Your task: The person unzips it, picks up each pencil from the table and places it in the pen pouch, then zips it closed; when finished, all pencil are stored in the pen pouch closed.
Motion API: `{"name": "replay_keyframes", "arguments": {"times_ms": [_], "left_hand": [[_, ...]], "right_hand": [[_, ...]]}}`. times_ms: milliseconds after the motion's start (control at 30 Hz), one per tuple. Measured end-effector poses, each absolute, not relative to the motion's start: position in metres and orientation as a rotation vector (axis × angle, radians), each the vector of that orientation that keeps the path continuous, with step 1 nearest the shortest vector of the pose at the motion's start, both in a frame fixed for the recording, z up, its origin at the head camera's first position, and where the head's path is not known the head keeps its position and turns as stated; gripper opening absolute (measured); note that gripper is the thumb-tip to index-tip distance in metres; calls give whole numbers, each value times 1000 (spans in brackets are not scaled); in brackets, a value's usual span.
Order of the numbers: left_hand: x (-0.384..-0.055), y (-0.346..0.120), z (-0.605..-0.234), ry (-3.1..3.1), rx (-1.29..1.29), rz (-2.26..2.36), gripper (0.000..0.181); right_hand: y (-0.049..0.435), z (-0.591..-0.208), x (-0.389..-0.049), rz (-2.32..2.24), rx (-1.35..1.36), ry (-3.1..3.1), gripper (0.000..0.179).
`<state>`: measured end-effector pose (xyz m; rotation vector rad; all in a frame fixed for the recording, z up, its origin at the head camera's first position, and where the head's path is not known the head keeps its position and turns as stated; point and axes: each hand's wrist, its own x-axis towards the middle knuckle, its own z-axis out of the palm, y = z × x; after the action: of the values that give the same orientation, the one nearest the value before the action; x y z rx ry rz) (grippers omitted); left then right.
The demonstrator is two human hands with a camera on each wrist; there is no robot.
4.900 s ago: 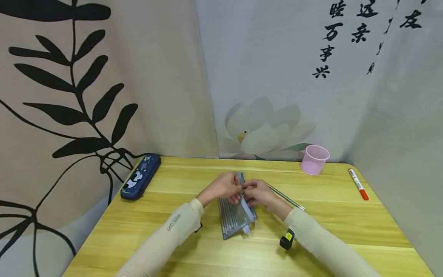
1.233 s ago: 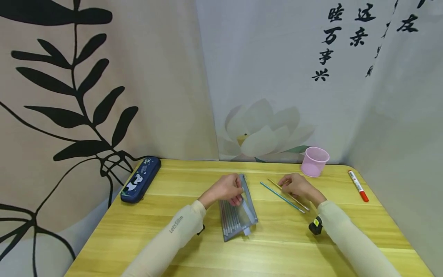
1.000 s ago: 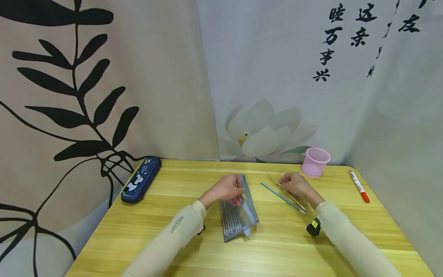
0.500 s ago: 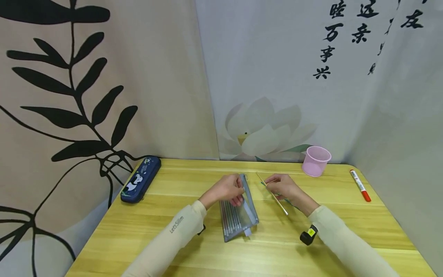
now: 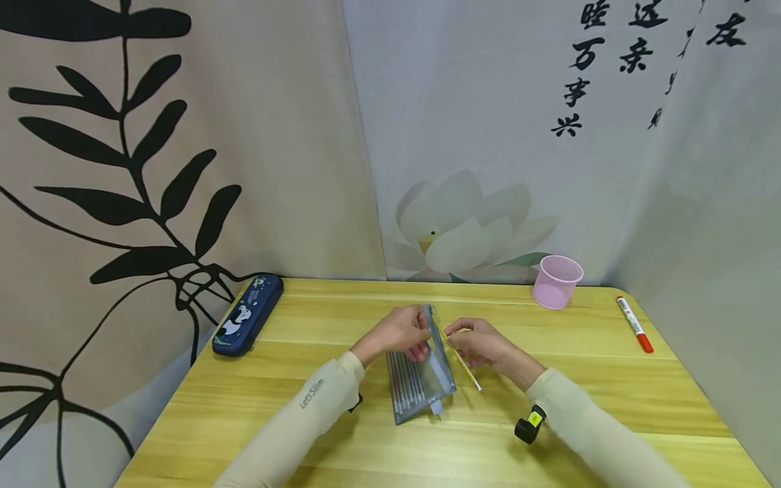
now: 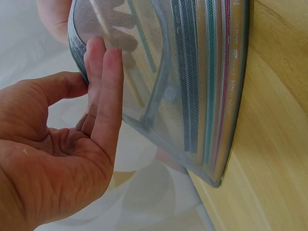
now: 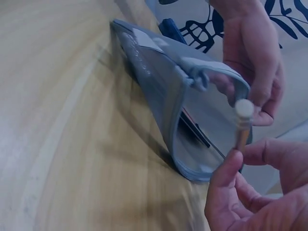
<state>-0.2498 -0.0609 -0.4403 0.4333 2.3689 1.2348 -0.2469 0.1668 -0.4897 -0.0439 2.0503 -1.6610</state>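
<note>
A grey mesh zip pouch (image 5: 407, 388) with several pencils inside lies in the middle of the table. My left hand (image 5: 399, 334) pinches the edge of its mouth between thumb and fingers, and the right wrist view shows the mouth (image 7: 174, 108) gaping. My right hand (image 5: 486, 347) pinches a yellow pencil (image 5: 468, 371) near its eraser end (image 7: 244, 109), right at the pouch's mouth. Through the mesh in the left wrist view, a teal pencil (image 6: 140, 36) shows near the right fingers. Upright coloured pencils (image 6: 211, 86) fill the pouch's other side.
A dark blue pencil case (image 5: 249, 315) with a panda print lies at the table's back left. Toward the back right stands a pink cup (image 5: 556, 282). A red-capped white marker (image 5: 634, 324) lies by the right edge.
My right hand has picked the yellow pencil up from the table and carried it left to the pouch. The left hand has kept its grip on the pouch edge.
</note>
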Motion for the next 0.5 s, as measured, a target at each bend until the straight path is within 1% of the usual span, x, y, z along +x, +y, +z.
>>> {"name": "replay_keyframes", "arguments": {"times_ms": [400,500], "left_hand": [[-250,-60,-440,2370,437,1222,6],[-249,-60,-440,2366,433,1231,7]], "right_hand": [[143,-493,-249,-1697,-14,2029,30],[138,-497,-250,-1704,-22,2054,25]]}}
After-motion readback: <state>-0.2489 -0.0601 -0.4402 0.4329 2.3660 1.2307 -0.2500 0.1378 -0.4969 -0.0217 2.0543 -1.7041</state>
